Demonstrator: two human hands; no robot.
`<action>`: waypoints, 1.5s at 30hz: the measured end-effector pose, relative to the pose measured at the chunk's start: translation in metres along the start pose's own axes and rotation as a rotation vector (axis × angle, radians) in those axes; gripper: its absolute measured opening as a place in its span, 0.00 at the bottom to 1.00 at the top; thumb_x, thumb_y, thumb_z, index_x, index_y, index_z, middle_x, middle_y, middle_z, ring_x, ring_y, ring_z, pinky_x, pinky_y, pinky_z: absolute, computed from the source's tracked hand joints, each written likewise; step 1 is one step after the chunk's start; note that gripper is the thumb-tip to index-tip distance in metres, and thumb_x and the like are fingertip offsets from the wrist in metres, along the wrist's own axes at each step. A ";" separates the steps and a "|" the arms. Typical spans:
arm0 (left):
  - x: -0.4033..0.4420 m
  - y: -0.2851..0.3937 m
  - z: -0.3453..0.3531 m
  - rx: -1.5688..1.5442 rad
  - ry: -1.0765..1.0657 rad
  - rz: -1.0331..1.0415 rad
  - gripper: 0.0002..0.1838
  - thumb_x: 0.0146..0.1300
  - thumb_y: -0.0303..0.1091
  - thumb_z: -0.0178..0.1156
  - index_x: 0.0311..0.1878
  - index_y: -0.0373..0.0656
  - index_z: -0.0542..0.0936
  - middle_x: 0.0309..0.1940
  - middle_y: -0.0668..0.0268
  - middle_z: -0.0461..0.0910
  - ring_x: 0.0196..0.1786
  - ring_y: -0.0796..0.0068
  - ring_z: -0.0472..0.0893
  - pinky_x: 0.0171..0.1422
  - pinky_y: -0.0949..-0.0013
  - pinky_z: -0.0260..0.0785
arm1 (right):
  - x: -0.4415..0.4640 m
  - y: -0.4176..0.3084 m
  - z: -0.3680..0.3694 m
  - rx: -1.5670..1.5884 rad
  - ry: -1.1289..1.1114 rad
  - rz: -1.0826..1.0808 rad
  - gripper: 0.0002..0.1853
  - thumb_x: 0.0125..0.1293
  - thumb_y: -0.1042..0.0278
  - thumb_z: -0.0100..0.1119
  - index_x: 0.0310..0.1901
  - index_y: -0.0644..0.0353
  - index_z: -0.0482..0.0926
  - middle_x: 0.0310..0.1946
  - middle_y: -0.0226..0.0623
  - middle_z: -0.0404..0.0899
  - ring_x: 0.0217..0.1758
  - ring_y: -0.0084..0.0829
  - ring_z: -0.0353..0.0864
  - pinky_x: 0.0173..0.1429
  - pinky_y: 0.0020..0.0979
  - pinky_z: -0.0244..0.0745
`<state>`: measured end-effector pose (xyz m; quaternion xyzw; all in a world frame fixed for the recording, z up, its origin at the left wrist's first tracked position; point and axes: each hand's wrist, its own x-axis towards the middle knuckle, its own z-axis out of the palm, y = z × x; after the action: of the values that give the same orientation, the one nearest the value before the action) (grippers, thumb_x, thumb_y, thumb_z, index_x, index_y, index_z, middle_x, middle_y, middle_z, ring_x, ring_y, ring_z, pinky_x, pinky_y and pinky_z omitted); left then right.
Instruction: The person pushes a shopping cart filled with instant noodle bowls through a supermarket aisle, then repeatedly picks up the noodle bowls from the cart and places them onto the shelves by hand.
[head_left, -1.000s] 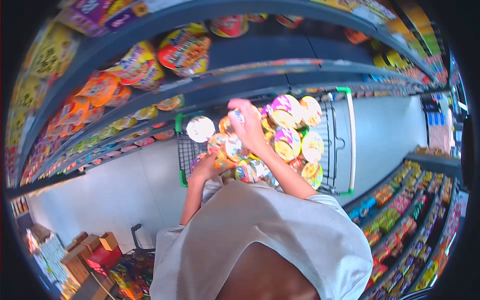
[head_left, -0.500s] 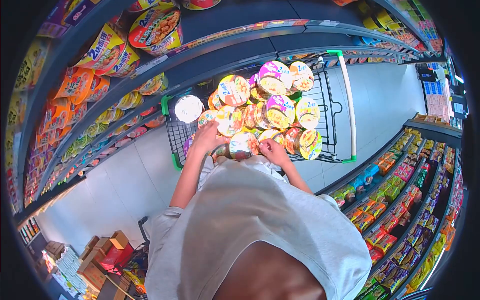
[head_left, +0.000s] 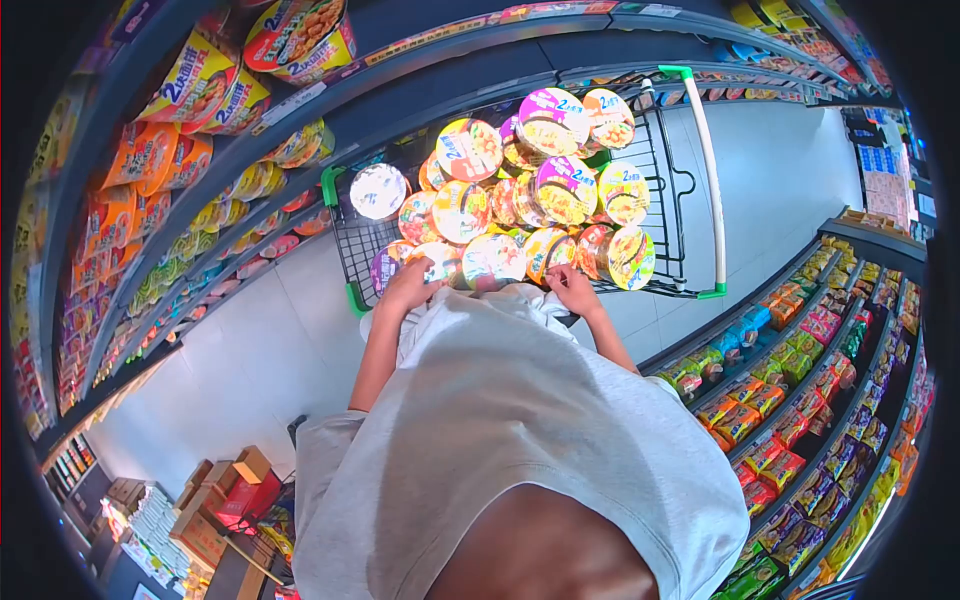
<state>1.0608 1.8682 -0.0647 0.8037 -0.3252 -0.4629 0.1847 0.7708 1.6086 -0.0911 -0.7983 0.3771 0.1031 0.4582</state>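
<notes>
A shopping cart with green corners holds several instant noodle cups, most with their round lids facing up. My left hand is at the near left of the pile, its fingers closed at the edge of a noodle cup. At the near middle, the curled fingers of my right hand meet the near side of a yellow and orange noodle cup. A cup with a pale lid sits between my hands. One silvery-white round lid shows at the far left of the cart.
Shelves of large noodle tubs run along the left and beyond the cart. Bagged noodles fill the shelf rows at the right. Cardboard boxes are stacked at the lower left. Pale tiled floor lies beside the cart.
My left hand has drawn back toward my body, from the middle cups to one in the near row. My right hand has shifted slightly right. The cart appears a little higher in view.
</notes>
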 end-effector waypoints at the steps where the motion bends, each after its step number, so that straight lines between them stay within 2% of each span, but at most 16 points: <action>1: -0.004 0.000 -0.001 -0.027 -0.002 -0.020 0.30 0.59 0.46 0.67 0.61 0.39 0.75 0.57 0.48 0.78 0.61 0.51 0.77 0.63 0.55 0.71 | 0.000 0.000 0.001 -0.006 0.000 0.002 0.18 0.68 0.58 0.63 0.49 0.65 0.79 0.39 0.42 0.85 0.41 0.35 0.85 0.49 0.34 0.79; 6: -0.005 0.016 -0.015 0.030 -0.020 -0.047 0.27 0.59 0.44 0.67 0.59 0.39 0.76 0.55 0.50 0.79 0.58 0.51 0.79 0.60 0.55 0.72 | 0.003 -0.003 0.005 -0.040 -0.052 0.005 0.19 0.67 0.55 0.62 0.49 0.63 0.79 0.37 0.44 0.84 0.39 0.37 0.85 0.47 0.35 0.79; 9: 0.026 0.021 -0.021 0.180 0.099 0.085 0.26 0.59 0.42 0.67 0.57 0.41 0.77 0.54 0.52 0.80 0.56 0.52 0.80 0.58 0.55 0.73 | 0.003 -0.006 0.007 -0.012 -0.069 0.002 0.21 0.66 0.53 0.63 0.48 0.63 0.79 0.35 0.47 0.83 0.38 0.42 0.84 0.47 0.38 0.78; 10: 0.035 0.035 -0.031 0.188 0.235 0.211 0.21 0.59 0.40 0.69 0.53 0.41 0.78 0.47 0.52 0.83 0.51 0.54 0.83 0.56 0.56 0.74 | 0.003 -0.008 0.005 -0.027 -0.092 0.026 0.22 0.66 0.52 0.63 0.50 0.63 0.79 0.35 0.47 0.83 0.39 0.42 0.84 0.48 0.38 0.78; 13: 0.070 0.073 -0.062 0.016 0.389 0.158 0.20 0.59 0.38 0.69 0.53 0.44 0.78 0.48 0.55 0.83 0.51 0.55 0.83 0.56 0.55 0.74 | -0.001 -0.014 0.002 -0.022 -0.066 0.037 0.22 0.67 0.53 0.63 0.51 0.64 0.79 0.37 0.45 0.84 0.39 0.37 0.85 0.48 0.35 0.79; 15: 0.102 0.086 -0.074 -0.026 0.476 0.130 0.21 0.58 0.39 0.68 0.52 0.43 0.77 0.49 0.56 0.82 0.53 0.55 0.82 0.57 0.56 0.74 | -0.002 -0.008 0.004 -0.028 -0.042 0.014 0.23 0.66 0.52 0.63 0.52 0.64 0.79 0.39 0.46 0.84 0.39 0.39 0.85 0.48 0.36 0.79; 20: 0.179 0.082 -0.069 -0.262 0.712 -0.108 0.22 0.57 0.39 0.70 0.50 0.40 0.75 0.48 0.53 0.82 0.54 0.55 0.82 0.58 0.57 0.74 | -0.015 -0.017 -0.002 0.105 0.040 0.052 0.20 0.65 0.56 0.65 0.49 0.64 0.79 0.30 0.42 0.82 0.35 0.38 0.84 0.43 0.36 0.77; 23: 0.217 0.052 -0.055 -0.309 0.641 -0.281 0.19 0.58 0.38 0.70 0.47 0.39 0.77 0.42 0.57 0.85 0.45 0.59 0.85 0.50 0.58 0.77 | -0.016 -0.016 -0.003 0.097 0.079 0.084 0.18 0.66 0.58 0.63 0.49 0.63 0.80 0.32 0.41 0.83 0.34 0.33 0.83 0.43 0.33 0.77; 24: 0.226 0.046 -0.050 -0.488 0.603 -0.311 0.17 0.59 0.38 0.70 0.46 0.39 0.78 0.39 0.59 0.85 0.42 0.62 0.85 0.46 0.60 0.77 | -0.014 -0.014 -0.002 0.094 0.085 0.092 0.17 0.67 0.59 0.62 0.50 0.62 0.80 0.33 0.41 0.83 0.34 0.30 0.82 0.43 0.32 0.77; 26: 0.230 0.037 -0.044 -0.845 0.518 -0.378 0.14 0.62 0.37 0.69 0.44 0.39 0.80 0.35 0.63 0.86 0.35 0.68 0.85 0.38 0.65 0.78 | -0.011 -0.009 0.003 0.084 0.106 0.091 0.16 0.67 0.60 0.61 0.50 0.62 0.80 0.34 0.42 0.83 0.36 0.32 0.84 0.44 0.33 0.78; 30: 0.223 0.030 -0.053 -1.021 0.395 -0.373 0.08 0.66 0.34 0.66 0.43 0.41 0.83 0.34 0.69 0.85 0.30 0.79 0.82 0.31 0.74 0.74 | -0.002 -0.004 0.005 0.068 0.067 0.076 0.15 0.67 0.62 0.58 0.50 0.63 0.80 0.39 0.46 0.85 0.39 0.36 0.86 0.47 0.34 0.79; 33: 0.219 0.032 -0.061 -1.095 0.265 -0.414 0.10 0.66 0.36 0.67 0.47 0.45 0.82 0.41 0.69 0.83 0.45 0.76 0.81 0.41 0.73 0.78 | 0.002 0.000 0.003 0.053 0.052 0.072 0.16 0.67 0.61 0.58 0.50 0.63 0.80 0.40 0.47 0.84 0.40 0.38 0.86 0.47 0.34 0.79; 36: 0.210 0.041 -0.064 -1.142 0.308 -0.383 0.08 0.66 0.35 0.66 0.45 0.43 0.83 0.37 0.70 0.84 0.35 0.81 0.81 0.33 0.77 0.75 | 0.002 -0.005 -0.004 0.035 0.038 0.083 0.16 0.67 0.60 0.59 0.50 0.62 0.80 0.40 0.47 0.84 0.41 0.39 0.86 0.48 0.35 0.79; 39: 0.202 0.037 -0.071 -1.062 0.314 -0.329 0.08 0.66 0.36 0.66 0.44 0.45 0.83 0.38 0.72 0.84 0.39 0.81 0.81 0.36 0.76 0.76 | 0.000 -0.006 -0.004 0.036 0.036 0.085 0.16 0.68 0.59 0.60 0.50 0.62 0.80 0.40 0.46 0.84 0.41 0.39 0.86 0.48 0.35 0.79; 42: 0.183 0.037 -0.084 -0.979 0.296 -0.254 0.11 0.67 0.36 0.65 0.49 0.45 0.82 0.44 0.71 0.83 0.46 0.79 0.80 0.48 0.72 0.75 | 0.001 -0.012 -0.004 0.021 0.042 0.034 0.16 0.68 0.59 0.61 0.49 0.62 0.80 0.39 0.45 0.84 0.41 0.38 0.85 0.48 0.35 0.79; 45: 0.152 0.040 -0.102 -0.864 0.292 -0.107 0.11 0.68 0.35 0.64 0.50 0.43 0.82 0.47 0.70 0.83 0.47 0.79 0.79 0.51 0.71 0.73 | 0.004 -0.024 -0.003 0.051 0.019 -0.009 0.16 0.67 0.60 0.62 0.49 0.62 0.79 0.39 0.44 0.84 0.41 0.39 0.85 0.47 0.35 0.79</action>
<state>1.1893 1.7338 -0.0845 0.7255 -0.0310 -0.4469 0.5225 0.7896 1.6114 -0.0763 -0.7888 0.3805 0.0838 0.4753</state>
